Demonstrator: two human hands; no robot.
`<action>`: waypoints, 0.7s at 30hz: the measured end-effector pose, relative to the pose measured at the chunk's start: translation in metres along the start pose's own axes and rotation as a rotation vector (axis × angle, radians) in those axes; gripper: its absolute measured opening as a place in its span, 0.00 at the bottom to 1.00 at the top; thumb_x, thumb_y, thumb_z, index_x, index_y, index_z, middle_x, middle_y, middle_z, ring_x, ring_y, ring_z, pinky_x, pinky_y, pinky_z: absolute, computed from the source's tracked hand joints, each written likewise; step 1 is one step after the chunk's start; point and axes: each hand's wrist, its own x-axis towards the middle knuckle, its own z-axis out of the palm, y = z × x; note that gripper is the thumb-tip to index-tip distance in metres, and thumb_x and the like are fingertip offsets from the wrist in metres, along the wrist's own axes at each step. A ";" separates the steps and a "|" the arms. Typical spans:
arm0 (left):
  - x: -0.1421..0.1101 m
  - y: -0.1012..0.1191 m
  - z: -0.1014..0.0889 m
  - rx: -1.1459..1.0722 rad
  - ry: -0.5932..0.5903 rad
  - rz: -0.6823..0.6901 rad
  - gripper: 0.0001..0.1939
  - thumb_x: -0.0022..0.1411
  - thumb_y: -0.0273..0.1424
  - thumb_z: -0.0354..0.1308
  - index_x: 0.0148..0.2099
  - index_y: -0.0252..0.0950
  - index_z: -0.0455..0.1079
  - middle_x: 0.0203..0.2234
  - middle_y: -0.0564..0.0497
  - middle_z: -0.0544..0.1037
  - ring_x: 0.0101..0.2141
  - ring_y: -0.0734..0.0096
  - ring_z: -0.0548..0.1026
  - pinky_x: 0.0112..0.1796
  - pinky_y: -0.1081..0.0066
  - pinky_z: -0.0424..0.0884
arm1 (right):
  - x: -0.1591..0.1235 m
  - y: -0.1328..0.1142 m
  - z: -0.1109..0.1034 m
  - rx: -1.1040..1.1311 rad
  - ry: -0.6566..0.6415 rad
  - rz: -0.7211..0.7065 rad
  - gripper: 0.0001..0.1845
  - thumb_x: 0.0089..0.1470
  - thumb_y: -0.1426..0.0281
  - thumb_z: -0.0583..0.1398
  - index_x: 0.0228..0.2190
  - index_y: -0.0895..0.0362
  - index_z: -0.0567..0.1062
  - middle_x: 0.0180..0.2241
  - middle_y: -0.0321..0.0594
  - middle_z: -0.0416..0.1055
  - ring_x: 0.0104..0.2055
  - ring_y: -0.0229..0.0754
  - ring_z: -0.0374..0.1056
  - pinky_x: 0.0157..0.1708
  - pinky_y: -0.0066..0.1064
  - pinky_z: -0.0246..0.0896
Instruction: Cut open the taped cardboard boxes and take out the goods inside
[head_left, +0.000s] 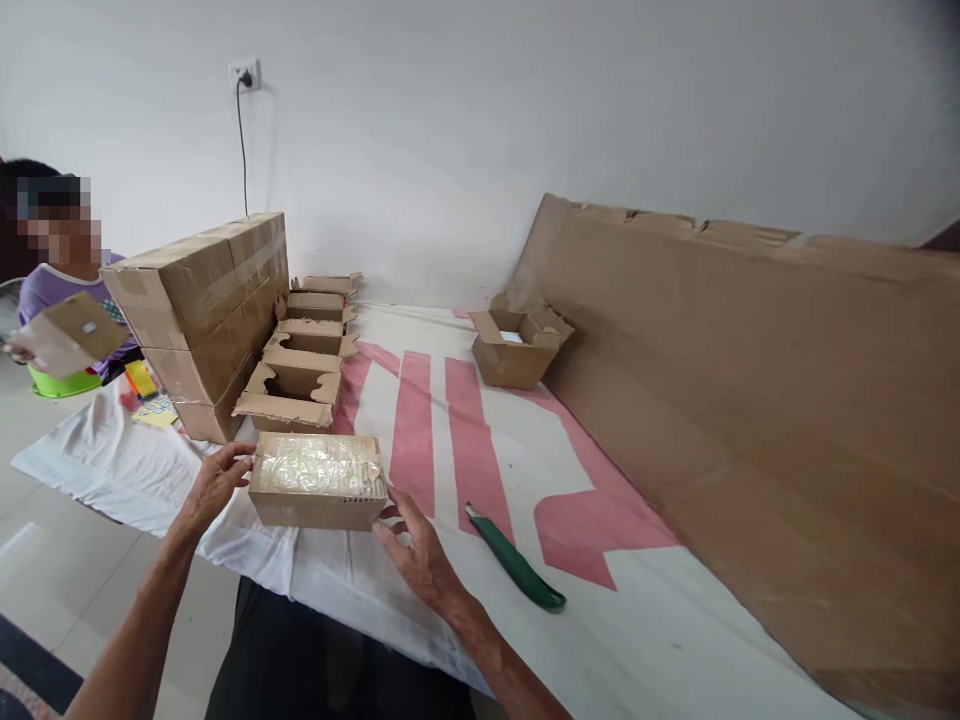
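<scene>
A taped cardboard box (319,510) lies at the table's near edge, its top covered with shiny clear tape. My left hand (216,482) touches the box's left end with its fingertips. At the opposite end, my right hand (416,550) has its fingers curled against the lower right corner, so the box is held between both hands. To the right of my right hand lies a green-handled utility knife (517,565), its tip pointing away from me. Just beyond the box stands a row of open cardboard boxes (289,408) with flaps folded out.
Closed taped boxes are stacked in a wall (217,320) at the left. Another open box (514,360) with something white inside stands farther back. A large cardboard sheet (750,400) leans along the right. Beyond the stack, a person (56,290) holds a piece of cardboard.
</scene>
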 end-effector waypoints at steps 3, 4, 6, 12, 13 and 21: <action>0.000 -0.001 -0.001 -0.015 -0.026 0.010 0.22 0.54 0.46 0.67 0.44 0.36 0.81 0.37 0.46 0.86 0.38 0.60 0.81 0.38 0.65 0.76 | 0.001 -0.001 0.001 0.012 -0.002 0.001 0.34 0.65 0.62 0.60 0.70 0.47 0.66 0.59 0.47 0.74 0.51 0.50 0.75 0.48 0.42 0.76; 0.001 -0.001 -0.002 -0.016 -0.043 0.013 0.21 0.53 0.45 0.67 0.44 0.36 0.80 0.35 0.47 0.86 0.36 0.61 0.80 0.38 0.66 0.75 | 0.001 -0.001 0.001 0.011 0.001 -0.003 0.34 0.65 0.63 0.60 0.70 0.47 0.66 0.58 0.47 0.74 0.51 0.50 0.75 0.47 0.42 0.75; 0.001 -0.003 -0.003 -0.010 -0.075 0.012 0.21 0.53 0.43 0.68 0.44 0.35 0.80 0.32 0.48 0.85 0.33 0.64 0.79 0.36 0.67 0.74 | 0.001 -0.001 0.001 0.005 0.009 -0.010 0.34 0.65 0.64 0.60 0.70 0.48 0.66 0.56 0.46 0.75 0.51 0.50 0.75 0.47 0.41 0.75; -0.003 -0.003 0.001 0.049 -0.084 0.012 0.20 0.51 0.40 0.71 0.45 0.36 0.77 0.29 0.50 0.84 0.29 0.66 0.78 0.31 0.71 0.70 | 0.000 -0.002 -0.001 -0.020 0.049 -0.009 0.32 0.65 0.64 0.60 0.68 0.50 0.68 0.56 0.47 0.76 0.52 0.51 0.75 0.47 0.41 0.76; -0.004 -0.003 0.003 0.055 -0.070 0.029 0.20 0.52 0.40 0.71 0.44 0.36 0.77 0.28 0.51 0.84 0.29 0.66 0.78 0.30 0.72 0.69 | 0.000 -0.002 -0.002 -0.025 0.054 -0.010 0.32 0.65 0.64 0.60 0.68 0.49 0.68 0.56 0.47 0.76 0.52 0.51 0.75 0.47 0.41 0.76; -0.012 -0.008 0.021 0.077 0.005 0.216 0.14 0.55 0.42 0.69 0.37 0.37 0.78 0.42 0.46 0.84 0.32 0.67 0.81 0.33 0.70 0.74 | -0.009 0.001 -0.005 -0.082 0.135 -0.003 0.32 0.65 0.63 0.60 0.68 0.49 0.69 0.56 0.46 0.77 0.46 0.49 0.76 0.42 0.40 0.77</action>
